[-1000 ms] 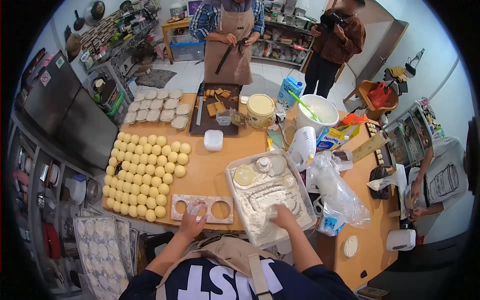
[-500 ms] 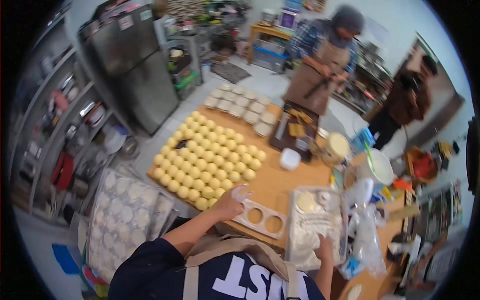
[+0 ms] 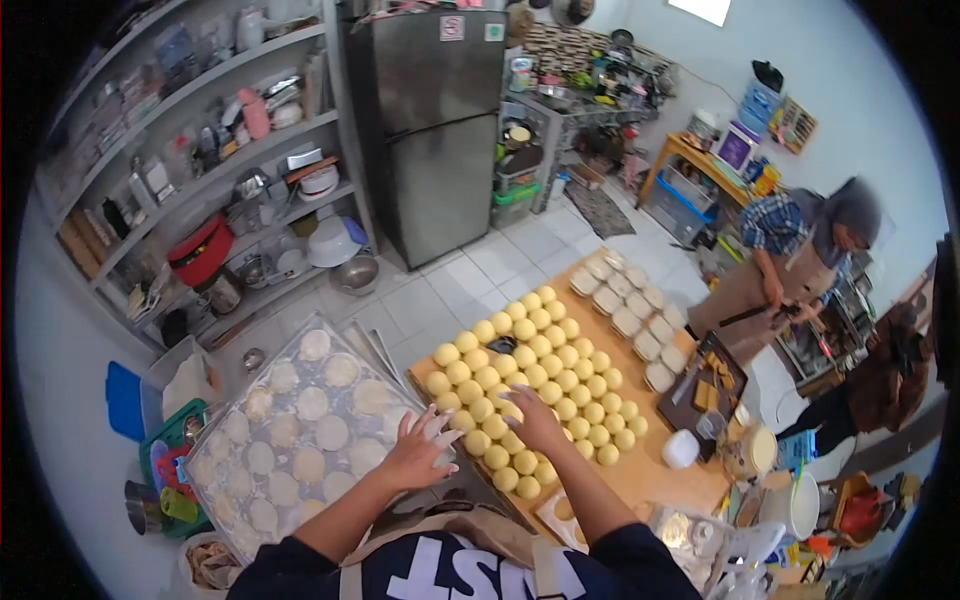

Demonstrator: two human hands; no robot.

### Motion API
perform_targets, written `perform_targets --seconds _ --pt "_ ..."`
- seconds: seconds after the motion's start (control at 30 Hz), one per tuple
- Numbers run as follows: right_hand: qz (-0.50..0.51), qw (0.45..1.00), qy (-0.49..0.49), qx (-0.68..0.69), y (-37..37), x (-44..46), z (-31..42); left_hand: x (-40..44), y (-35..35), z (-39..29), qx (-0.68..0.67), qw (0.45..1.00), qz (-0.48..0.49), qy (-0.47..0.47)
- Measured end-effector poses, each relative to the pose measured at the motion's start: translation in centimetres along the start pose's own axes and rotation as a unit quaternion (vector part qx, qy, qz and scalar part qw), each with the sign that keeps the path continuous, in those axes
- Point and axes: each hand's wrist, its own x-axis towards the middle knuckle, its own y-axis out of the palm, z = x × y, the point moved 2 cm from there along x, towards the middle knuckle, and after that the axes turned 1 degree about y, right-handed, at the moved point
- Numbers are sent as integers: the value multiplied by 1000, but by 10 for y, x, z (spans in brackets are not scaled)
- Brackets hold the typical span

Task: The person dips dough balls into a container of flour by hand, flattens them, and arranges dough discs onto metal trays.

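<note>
My left hand [image 3: 415, 455] is open, fingers spread and whitish on the tips, beside the right edge of a large tray [image 3: 205, 430] of flat round dough discs [image 3: 312, 403]. My right hand [image 3: 535, 420] reaches over the rows of yellow balls [image 3: 567, 356] on the wooden table, fingers apart. Its fingertips are close to several balls; whether they touch one I cannot tell. Between the balls lies a small dark object [image 3: 502, 345]. A white board with round holes [image 3: 560, 512] is partly hidden by my right forearm.
Filled square containers [image 3: 627, 322] stand at the table's far side, beside a dark tray [image 3: 690, 385] with brown pieces. A floury tray [image 3: 690, 530] is by my right arm. A person in an apron [image 3: 780, 265] stands across the table; another person [image 3: 890, 375] is further right.
The view has swung left. My left hand has left the holed board for the dough-disc tray. My right hand has come out of the floury tray and is now over the yellow balls.
</note>
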Motion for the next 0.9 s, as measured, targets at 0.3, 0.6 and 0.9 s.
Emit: perform_targets --seconds 0.3,0.6,0.9 --pt "105 982 -11 -158 110 180 -10 -121 -3 59 -71 948 -235 -205" --pt "160 946 3 -282 147 208 -23 -153 12 75 -78 925 -291 -229" --pt "194 935 -15 -296 143 214 -19 -141 9 77 -98 925 -304 -208"
